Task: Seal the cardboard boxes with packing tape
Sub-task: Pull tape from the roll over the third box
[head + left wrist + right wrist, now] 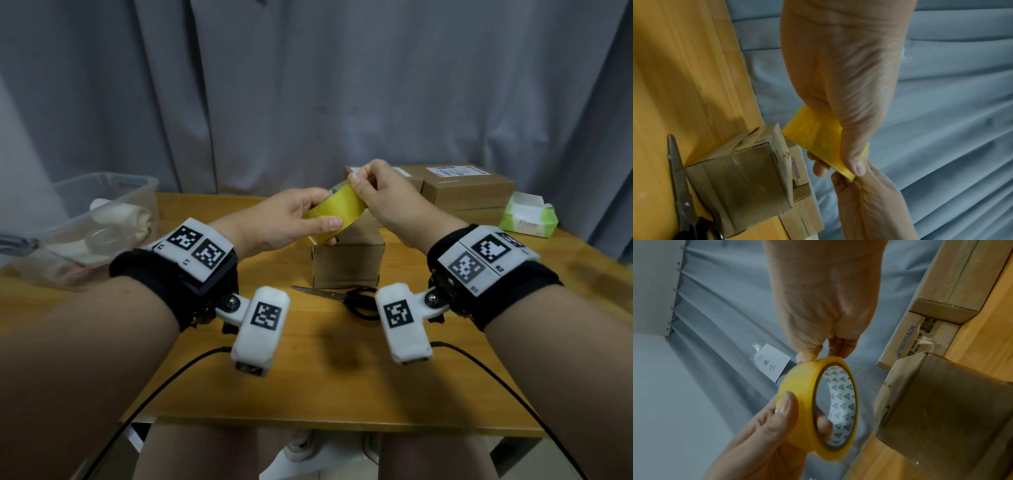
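Observation:
A yellow roll of packing tape (337, 210) (809, 395) (818, 142) is held in the air above a small brown cardboard box (346, 260) (740, 181) (945, 405). My left hand (291, 219) (777, 423) grips the roll, thumb on its outer face and fingers through its core. My right hand (380, 195) (824, 344) pinches the roll's upper edge with thumb and fingertips. The small box stands on the wooden table (308, 377), its top hidden behind the hands.
Black-handled scissors (342, 298) (682, 194) lie in front of the small box. More cardboard boxes (466, 188) (920, 337) are stacked at the back right, beside a green tissue pack (527, 219). A clear plastic bin (78, 226) stands at the left.

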Action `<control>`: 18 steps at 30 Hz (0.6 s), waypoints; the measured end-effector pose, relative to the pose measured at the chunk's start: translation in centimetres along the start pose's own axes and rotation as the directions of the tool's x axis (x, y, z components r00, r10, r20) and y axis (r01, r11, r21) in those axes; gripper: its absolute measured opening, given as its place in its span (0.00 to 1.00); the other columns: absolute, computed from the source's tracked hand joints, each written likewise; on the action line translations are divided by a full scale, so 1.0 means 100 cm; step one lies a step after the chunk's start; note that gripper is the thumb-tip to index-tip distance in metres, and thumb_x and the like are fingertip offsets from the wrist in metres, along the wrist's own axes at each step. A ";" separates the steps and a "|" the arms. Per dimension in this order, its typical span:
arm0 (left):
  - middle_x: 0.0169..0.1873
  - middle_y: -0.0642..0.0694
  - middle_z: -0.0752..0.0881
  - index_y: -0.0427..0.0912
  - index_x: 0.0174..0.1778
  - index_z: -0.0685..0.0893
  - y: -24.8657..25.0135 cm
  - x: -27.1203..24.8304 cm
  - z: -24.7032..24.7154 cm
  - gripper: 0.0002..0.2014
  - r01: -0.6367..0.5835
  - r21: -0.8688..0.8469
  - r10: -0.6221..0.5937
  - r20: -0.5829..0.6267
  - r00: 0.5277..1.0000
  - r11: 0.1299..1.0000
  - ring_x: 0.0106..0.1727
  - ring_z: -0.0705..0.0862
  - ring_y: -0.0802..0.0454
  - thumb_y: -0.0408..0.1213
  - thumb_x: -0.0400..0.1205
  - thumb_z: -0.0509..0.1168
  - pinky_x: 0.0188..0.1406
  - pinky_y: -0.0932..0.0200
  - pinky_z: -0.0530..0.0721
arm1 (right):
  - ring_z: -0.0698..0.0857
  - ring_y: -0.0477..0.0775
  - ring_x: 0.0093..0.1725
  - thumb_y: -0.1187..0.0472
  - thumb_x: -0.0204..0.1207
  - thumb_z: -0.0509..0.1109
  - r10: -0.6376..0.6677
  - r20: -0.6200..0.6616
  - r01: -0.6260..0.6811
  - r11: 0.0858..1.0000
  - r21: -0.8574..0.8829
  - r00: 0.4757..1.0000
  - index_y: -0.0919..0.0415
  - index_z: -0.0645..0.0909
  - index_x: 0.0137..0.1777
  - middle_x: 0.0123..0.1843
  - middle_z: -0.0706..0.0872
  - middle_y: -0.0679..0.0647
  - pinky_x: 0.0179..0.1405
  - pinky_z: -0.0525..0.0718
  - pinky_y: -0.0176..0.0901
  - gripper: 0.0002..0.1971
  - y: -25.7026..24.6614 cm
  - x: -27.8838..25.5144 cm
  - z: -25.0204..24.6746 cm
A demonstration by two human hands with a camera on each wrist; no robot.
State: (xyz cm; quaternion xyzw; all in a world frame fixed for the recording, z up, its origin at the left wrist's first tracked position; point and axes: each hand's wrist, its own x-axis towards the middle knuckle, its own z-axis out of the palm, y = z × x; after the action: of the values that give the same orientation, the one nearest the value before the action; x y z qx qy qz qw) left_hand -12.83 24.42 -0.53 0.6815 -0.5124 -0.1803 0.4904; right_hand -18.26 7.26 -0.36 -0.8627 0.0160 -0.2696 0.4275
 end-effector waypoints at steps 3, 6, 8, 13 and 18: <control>0.42 0.48 0.85 0.43 0.52 0.80 -0.002 0.000 0.001 0.06 -0.005 0.023 0.006 -0.005 1.000 1.000 0.44 0.86 0.55 0.30 0.83 0.63 0.50 0.62 0.84 | 0.70 0.43 0.36 0.58 0.86 0.61 -0.019 -0.017 0.020 0.999 0.026 1.000 0.51 0.69 0.39 0.37 0.72 0.47 0.41 0.71 0.40 0.11 0.001 0.000 0.002; 0.40 0.52 0.86 0.44 0.52 0.80 -0.003 -0.001 0.001 0.06 0.004 0.021 -0.004 -0.002 1.000 1.000 0.44 0.86 0.58 0.29 0.83 0.63 0.48 0.67 0.83 | 0.72 0.43 0.37 0.57 0.85 0.61 0.010 0.020 -0.010 0.999 0.036 1.000 0.50 0.70 0.40 0.38 0.73 0.47 0.40 0.72 0.37 0.10 0.002 0.001 0.001; 0.37 0.54 0.88 0.45 0.52 0.80 -0.003 -0.001 -0.002 0.07 0.015 0.025 -0.015 0.002 1.000 1.000 0.43 0.86 0.60 0.29 0.83 0.62 0.46 0.68 0.82 | 0.72 0.45 0.38 0.56 0.85 0.63 0.014 0.023 -0.015 1.000 0.018 1.000 0.51 0.70 0.40 0.38 0.73 0.48 0.42 0.73 0.40 0.11 0.001 0.004 0.000; 0.38 0.53 0.87 0.42 0.52 0.80 0.002 0.000 -0.009 0.06 0.024 0.059 -0.025 0.006 1.000 0.998 0.42 0.86 0.61 0.28 0.83 0.63 0.44 0.70 0.81 | 0.74 0.50 0.41 0.57 0.83 0.65 -0.008 -0.040 0.007 1.000 -0.026 0.999 0.51 0.71 0.39 0.40 0.75 0.52 0.46 0.77 0.47 0.11 -0.002 0.009 0.001; 0.41 0.49 0.86 0.34 0.54 0.80 0.006 -0.007 -0.018 0.07 0.044 0.085 -0.048 0.045 0.998 0.995 0.46 0.86 0.55 0.29 0.82 0.63 0.46 0.70 0.81 | 0.79 0.49 0.42 0.72 0.80 0.67 -0.003 0.153 -0.028 0.979 0.202 0.988 0.55 0.76 0.43 0.41 0.79 0.55 0.45 0.81 0.38 0.10 0.005 0.005 -0.016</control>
State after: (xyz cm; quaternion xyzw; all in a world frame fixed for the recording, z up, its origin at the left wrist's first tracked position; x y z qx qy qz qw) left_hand -12.11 25.87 0.60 0.7088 -0.5151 -0.1858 0.4447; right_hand -18.45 5.68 0.28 -0.8325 -0.0391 -0.2003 0.5151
